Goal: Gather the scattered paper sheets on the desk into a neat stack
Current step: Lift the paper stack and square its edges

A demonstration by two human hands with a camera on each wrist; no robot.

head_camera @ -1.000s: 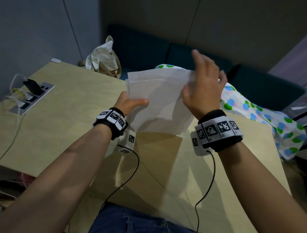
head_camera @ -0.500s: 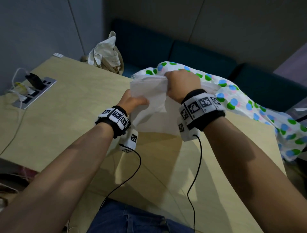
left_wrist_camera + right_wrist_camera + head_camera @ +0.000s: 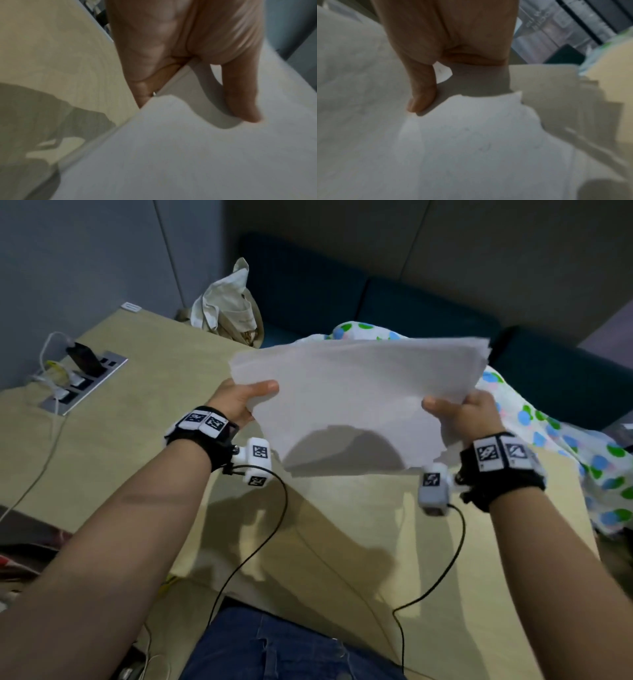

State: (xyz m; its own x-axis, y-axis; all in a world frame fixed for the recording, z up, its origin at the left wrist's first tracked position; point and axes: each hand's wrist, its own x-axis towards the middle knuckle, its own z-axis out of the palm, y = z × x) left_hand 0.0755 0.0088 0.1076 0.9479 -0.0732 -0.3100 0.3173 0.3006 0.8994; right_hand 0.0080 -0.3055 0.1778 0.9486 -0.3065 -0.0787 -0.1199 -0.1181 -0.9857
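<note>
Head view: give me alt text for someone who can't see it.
Both hands hold a bundle of white paper sheets above a light wooden desk, the left hand pinching its left edge and the right hand its right. The sheet edges look uneven.

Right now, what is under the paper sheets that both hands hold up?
Under the paper sheets lies the wooden desk, with their shadow on it. Behind their far edge a dotted cloth shows partly; the rest is covered. The fingers beneath the sheets are hidden.
</note>
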